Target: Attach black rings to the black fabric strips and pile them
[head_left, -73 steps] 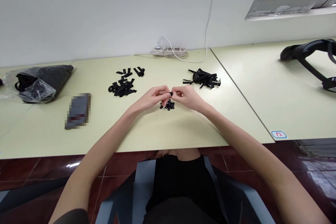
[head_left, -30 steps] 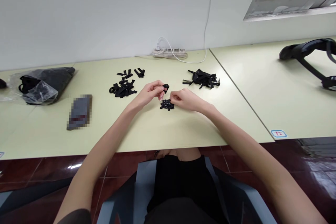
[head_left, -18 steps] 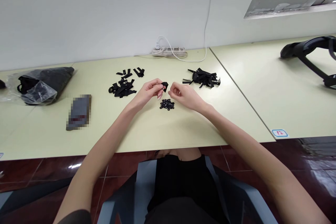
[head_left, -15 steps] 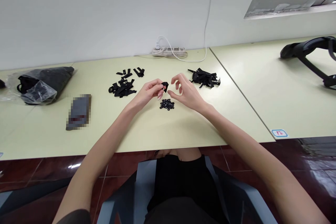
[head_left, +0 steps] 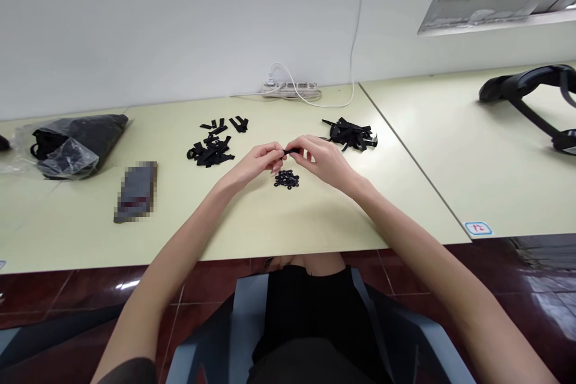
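Observation:
Between my two hands a short black fabric strip [head_left: 291, 151] is held above the table, mostly covered by fingers. My left hand [head_left: 266, 157] pinches its left end, and my right hand [head_left: 312, 155] pinches the right end. Just below them on the table lies a small pile of black rings [head_left: 287, 179]. To the left is a loose heap of black strips [head_left: 209, 151], with a few more strips [head_left: 239, 124] behind it. Another pile of black strips [head_left: 353, 134] lies to the right, beyond my right hand.
A power strip [head_left: 290, 90] with a white cable sits against the wall. On the left are a black plastic bag [head_left: 81, 144] and a blurred-out flat object [head_left: 135, 192]. A black strapped device [head_left: 526, 90] lies on the right table, past the seam and a number label [head_left: 479, 228].
My right hand has moved left and closed on the free end of the strip. The strip now stretches between both hands; my left hand has barely moved.

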{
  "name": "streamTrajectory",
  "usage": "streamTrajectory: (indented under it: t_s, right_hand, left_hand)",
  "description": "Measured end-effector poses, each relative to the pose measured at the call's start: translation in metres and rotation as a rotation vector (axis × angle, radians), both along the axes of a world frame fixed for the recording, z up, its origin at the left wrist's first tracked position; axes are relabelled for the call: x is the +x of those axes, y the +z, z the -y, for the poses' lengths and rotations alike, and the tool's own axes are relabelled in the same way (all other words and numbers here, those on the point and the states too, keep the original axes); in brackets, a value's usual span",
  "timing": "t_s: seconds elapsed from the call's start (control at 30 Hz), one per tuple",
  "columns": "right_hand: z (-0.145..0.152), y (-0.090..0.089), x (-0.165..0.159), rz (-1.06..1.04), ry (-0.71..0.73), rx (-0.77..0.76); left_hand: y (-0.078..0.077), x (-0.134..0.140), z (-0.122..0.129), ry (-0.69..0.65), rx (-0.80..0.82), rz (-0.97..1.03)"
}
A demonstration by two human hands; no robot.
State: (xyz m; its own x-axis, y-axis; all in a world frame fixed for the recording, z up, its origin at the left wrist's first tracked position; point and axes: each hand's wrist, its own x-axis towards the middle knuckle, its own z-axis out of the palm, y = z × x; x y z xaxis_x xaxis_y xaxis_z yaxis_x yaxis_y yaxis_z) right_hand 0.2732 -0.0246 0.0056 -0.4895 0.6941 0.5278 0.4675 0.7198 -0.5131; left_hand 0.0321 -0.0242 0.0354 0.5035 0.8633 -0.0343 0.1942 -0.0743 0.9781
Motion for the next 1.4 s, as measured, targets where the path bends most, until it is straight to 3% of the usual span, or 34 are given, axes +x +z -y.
streamTrajectory:
  t_s: [0.2,0.53,0.67,0.87,1.07,1.2,1.4]
  right_hand:
    - [-0.006,-0.005,0.006,0.135,0.080,0.003]
    - [-0.006,-0.007,0.004,0.225,0.121,-0.058]
    - [-0.004,-0.006,0.003,0.214,0.093,-0.068]
    - [-0.001,-0.002,0.003,0.084,-0.020,-0.071]
    - [0.000,0.003,0.000,-0.071,0.086,-0.244]
    - [-0.001,-0.001,-0.003,-0.160,0.093,-0.244]
    - [-0.005,-0.011,-0.005,-0.200,0.119,-0.068]
  left_hand:
    - [-0.006,-0.005,-0.003,-0.021,0.021,-0.222]
    - [-0.009,-0.009,-0.003,-0.029,0.079,-0.363]
    - [-0.010,-0.011,-0.005,-0.018,0.091,-0.359]
    - [-0.009,-0.015,-0.010,0.114,0.127,-0.357]
    - [-0.008,-0.015,-0.013,0.184,0.157,-0.293]
    - [-0.001,-0.012,-0.010,0.147,0.130,-0.230]
    - [0.005,-0.009,-0.003,-0.001,-0.018,-0.068]
